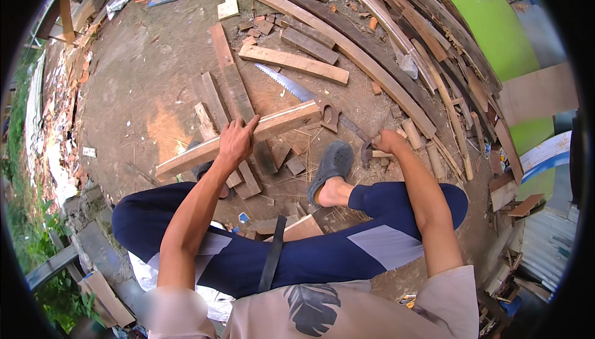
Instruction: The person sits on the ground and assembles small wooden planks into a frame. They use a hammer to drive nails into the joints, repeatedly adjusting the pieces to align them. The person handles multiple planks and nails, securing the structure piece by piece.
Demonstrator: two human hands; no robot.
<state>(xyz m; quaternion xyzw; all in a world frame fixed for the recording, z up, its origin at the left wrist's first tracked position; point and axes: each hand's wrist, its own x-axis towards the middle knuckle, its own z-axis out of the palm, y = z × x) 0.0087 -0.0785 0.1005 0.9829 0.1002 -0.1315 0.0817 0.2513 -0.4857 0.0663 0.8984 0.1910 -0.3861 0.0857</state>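
My left hand (237, 141) is closed over the middle of a wooden beam (282, 122), thumb side toward its right part. The beam slants up to the right and lies across other lumber pieces (233, 88) on the ground. To the right, my right hand (388, 142) grips a hammer (366, 154) close to its metal head. The hammer's handle points up and left, toward the handle of a hand saw (285, 83). That saw lies flat on the dirt, its toothed blade stretching away to the upper left, just past the beam's right end.
My foot in a grey clog (334, 167) is planted between the beam and the hammer. Beyond the saw lies a short wood block (294, 64). Long planks (347, 38) and stacked scrap wood line the right side, by a green wall (477, 23). Sawdust (166, 134) covers ground at left.
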